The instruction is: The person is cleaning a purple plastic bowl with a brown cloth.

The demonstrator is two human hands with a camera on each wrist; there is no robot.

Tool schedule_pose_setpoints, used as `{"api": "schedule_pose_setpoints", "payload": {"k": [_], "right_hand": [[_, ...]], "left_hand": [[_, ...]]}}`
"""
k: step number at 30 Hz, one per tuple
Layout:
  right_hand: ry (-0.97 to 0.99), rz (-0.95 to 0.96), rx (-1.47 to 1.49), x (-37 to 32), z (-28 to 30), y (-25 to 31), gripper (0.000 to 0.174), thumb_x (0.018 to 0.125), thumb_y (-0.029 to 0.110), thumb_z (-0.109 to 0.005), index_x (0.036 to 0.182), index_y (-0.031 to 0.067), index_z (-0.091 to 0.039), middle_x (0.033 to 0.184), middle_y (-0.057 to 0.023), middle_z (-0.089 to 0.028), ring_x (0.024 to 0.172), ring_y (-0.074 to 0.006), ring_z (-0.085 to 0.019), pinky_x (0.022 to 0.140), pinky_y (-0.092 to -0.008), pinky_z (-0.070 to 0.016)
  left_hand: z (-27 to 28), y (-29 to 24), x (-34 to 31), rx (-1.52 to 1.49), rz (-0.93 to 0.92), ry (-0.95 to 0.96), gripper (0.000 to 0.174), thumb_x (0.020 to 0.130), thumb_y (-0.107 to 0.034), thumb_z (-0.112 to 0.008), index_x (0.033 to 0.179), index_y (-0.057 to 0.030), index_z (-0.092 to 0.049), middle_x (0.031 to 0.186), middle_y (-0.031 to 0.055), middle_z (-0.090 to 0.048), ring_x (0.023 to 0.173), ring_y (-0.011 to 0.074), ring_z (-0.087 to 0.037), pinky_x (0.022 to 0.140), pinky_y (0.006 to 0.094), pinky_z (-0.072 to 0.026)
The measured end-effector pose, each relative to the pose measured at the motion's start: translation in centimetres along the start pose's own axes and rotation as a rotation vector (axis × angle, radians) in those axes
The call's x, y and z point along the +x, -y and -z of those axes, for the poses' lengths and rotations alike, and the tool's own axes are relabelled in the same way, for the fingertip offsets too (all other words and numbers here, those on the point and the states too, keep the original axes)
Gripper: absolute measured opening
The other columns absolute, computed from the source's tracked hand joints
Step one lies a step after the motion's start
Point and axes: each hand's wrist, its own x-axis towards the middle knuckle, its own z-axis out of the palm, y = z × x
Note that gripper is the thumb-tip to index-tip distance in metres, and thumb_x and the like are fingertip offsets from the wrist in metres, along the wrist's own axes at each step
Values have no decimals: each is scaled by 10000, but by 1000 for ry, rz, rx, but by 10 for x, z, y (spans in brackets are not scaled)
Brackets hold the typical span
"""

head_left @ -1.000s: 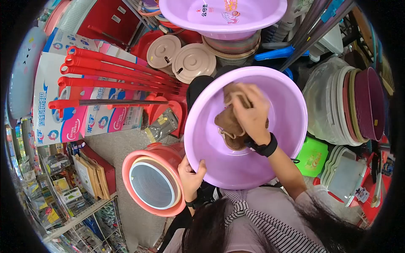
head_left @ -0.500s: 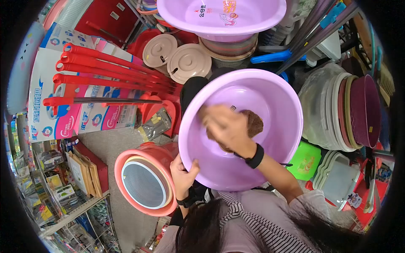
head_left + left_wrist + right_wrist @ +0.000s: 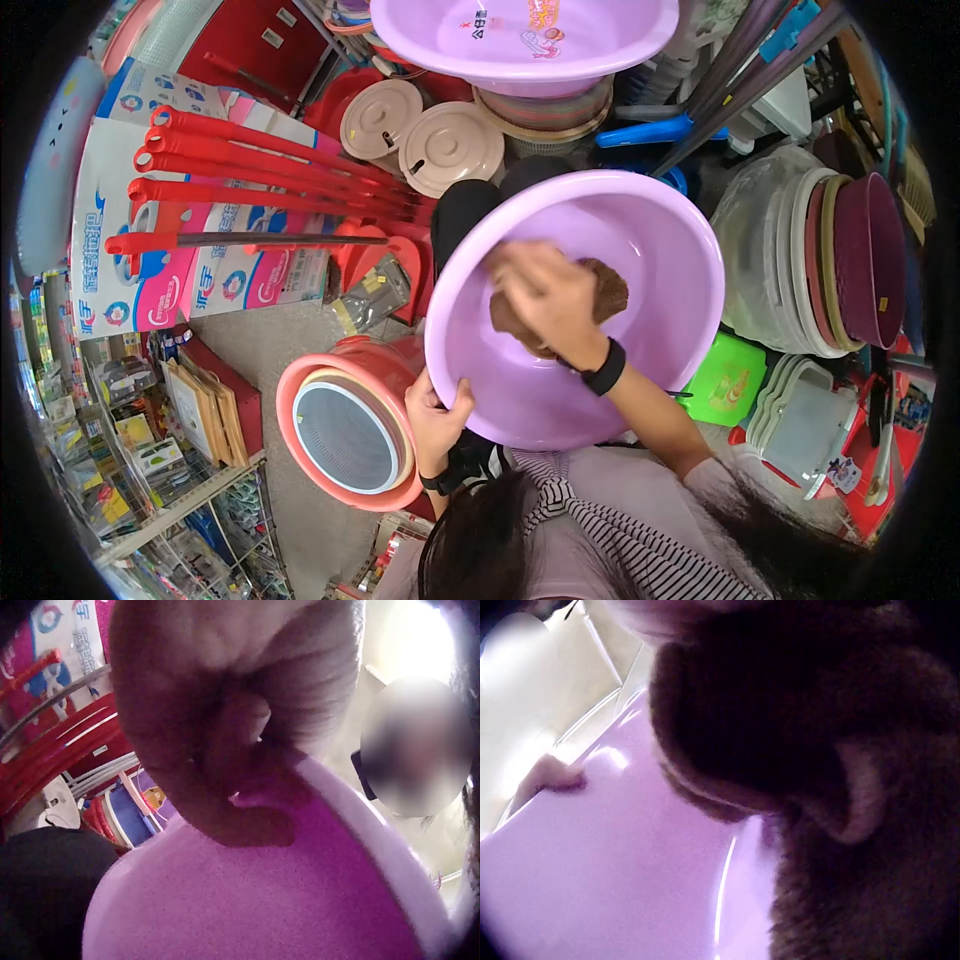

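A light purple plastic basin [image 3: 672, 265] is tilted over the person's lap. My left hand [image 3: 436, 422] grips its lower-left rim, thumb inside; the left wrist view shows the fingers curled over the edge. Inside the basin my right hand [image 3: 550, 308], blurred, holds a bunched brown fuzzy cloth [image 3: 610, 290] against the left inner wall. Part of the cloth spreads out toward the basin's bottom. Close up in the right wrist view, the dark cloth [image 3: 870, 892] shows a pale looped edging, and the left thumb [image 3: 551, 776] lies over the rim.
Beside the basin at lower left stands an orange bucket [image 3: 300, 440] with a grey strainer. Red-handled poles [image 3: 260, 140] lean at left near boxes [image 3: 100, 230]. Another purple basin [image 3: 600, 40] sits ahead. Stacked tubs [image 3: 870, 260] and a green plastic item [image 3: 722, 380] are at right.
My right hand has moved left inside the basin with the cloth, from the middle to the left wall. The left hand keeps its hold on the rim.
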Motion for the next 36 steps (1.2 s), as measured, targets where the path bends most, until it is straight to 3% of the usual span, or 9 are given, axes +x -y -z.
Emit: {"api": "schedule_pose_setpoints", "payload": {"k": [2,5,8,12,15,19,24,28,36], "right_hand": [[-184,-518,162,0,4,-10,180,756,-43,-660,928,-3,-691,890,-98,-666,744,-221,-654,663,-308,-523],[-349,-634,162,10,9,-17,185,813,-22,-639,994,-28,-675,889,-104,-665,739,-234,-666,633,-312,-531],[-72,-163,59,9,8,0,228,773,22,-695,1000,29,-673,914,-70,-666,667,-223,-652,615,-337,-529],[-11,-169,46,4,4,3,201,765,94,-727,964,75,-700,903,-54,-656,682,-228,-650,614,-331,-539],[-206,-664,290,6,11,-7,206,780,15,-688,986,8,-696,894,-124,-653,721,-257,-659,636,-313,-527],[-294,-557,60,10,21,-15,205,788,-14,-660,991,-8,-685,842,-132,-630,702,-271,-648,627,-313,-506],[126,-336,125,-1,7,3,226,767,47,-718,991,52,-682,823,-81,-620,640,-256,-625,592,-327,-512],[148,-240,168,-11,-2,14,275,738,73,-747,1005,67,-680,835,-63,-632,624,-236,-626,566,-329,-510],[-544,-424,-94,25,43,7,355,668,-56,-739,1017,-16,-689,853,-123,-613,731,-255,-617,660,-309,-495]], "left_hand": [[2,1,-5,26,-5,8,298,845,45,-620,1139,84,-587,881,11,-663,741,34,-583,653,187,-473],[-1,-1,-8,6,-1,19,280,841,40,-630,1117,79,-599,861,9,-666,730,33,-588,634,191,-478],[0,-3,-1,55,-26,60,231,846,34,-629,1072,73,-612,817,3,-665,700,30,-585,601,192,-470],[5,-3,-1,137,6,34,162,856,18,-627,1013,55,-622,754,-13,-654,650,6,-560,549,175,-434],[19,8,-6,228,45,77,160,855,-6,-651,1002,46,-615,770,0,-657,651,19,-562,563,181,-427],[16,0,-3,141,37,97,260,825,-24,-707,1038,18,-562,767,16,-660,621,5,-542,526,156,-389],[18,-13,9,12,-120,141,405,858,-74,-712,1133,-25,-418,880,52,-635,771,67,-583,645,201,-446],[10,-14,27,145,-200,9,280,935,-193,-655,1079,-15,-495,831,32,-607,750,66,-543,660,222,-443],[12,-10,18,220,-132,-52,197,954,-167,-629,993,-7,-520,778,16,-604,689,43,-517,612,207,-429]]}}
